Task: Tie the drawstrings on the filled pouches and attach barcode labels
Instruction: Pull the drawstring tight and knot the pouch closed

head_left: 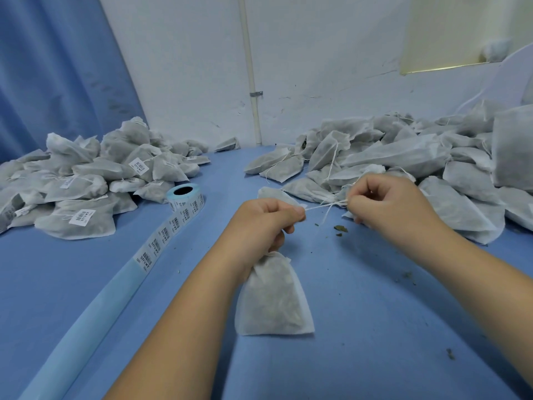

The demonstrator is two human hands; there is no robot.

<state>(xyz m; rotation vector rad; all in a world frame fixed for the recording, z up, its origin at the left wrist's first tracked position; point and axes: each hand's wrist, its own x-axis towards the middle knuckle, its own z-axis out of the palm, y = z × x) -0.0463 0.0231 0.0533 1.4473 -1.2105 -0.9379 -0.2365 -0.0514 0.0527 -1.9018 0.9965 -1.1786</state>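
I see left grip [265, 223] curled round pouch [274, 298] neck, right grip [386, 203] pinching string [323, 207], stretched between both, mid tabletop [375, 313]

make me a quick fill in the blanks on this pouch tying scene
The left hand grips the pouch by its neck; the right hand pinches its white ____.
The labelled pouches are piled on the person's ____ side.
The label roll rests on a ____ table.
Missing: drawstring; left; blue.
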